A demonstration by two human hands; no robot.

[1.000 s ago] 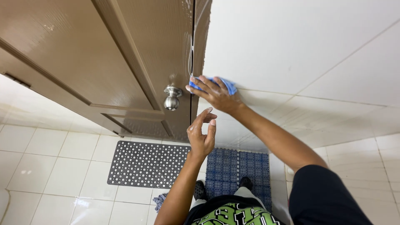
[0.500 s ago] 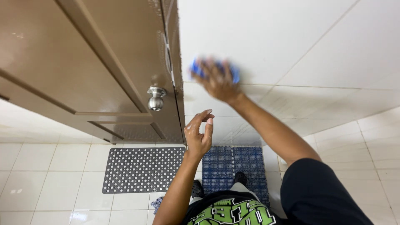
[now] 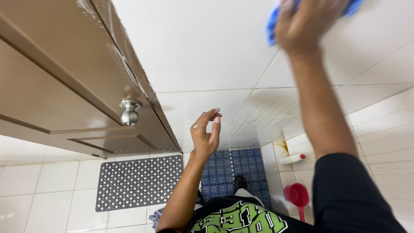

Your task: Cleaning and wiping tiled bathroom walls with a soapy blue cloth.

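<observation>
So the right hand (image 3: 308, 23) is up high on the white tiled wall (image 3: 207, 47), palm pressed flat over a blue cloth (image 3: 271, 32), fingers curled down around it. It's blurry, so the exact finger grip is hard to make out. The cloth sits well to the right of the door (image 3: 51, 86) and way above its round metal knob (image 3: 129, 111).

The left hand (image 3: 206, 133) holds nothing: it hangs in the air just right of the door's edge, fingers loosely curled, thumb and forefinger nearly touching, and it meets neither door nor wall.

Wiping that high, I'd say keep the palm flat so the whole cloth meets the tile, work in overlapping passes, and follow the grout lines so nothing gets skipped.

Down on the floor, below the door, there's a grey perforated mat (image 3: 138, 181) with a blue patterned mat (image 3: 233, 172) to its right. Further right from the door: a white bottle with a red cap (image 3: 292, 159) and a red scoop (image 3: 298, 196).
</observation>
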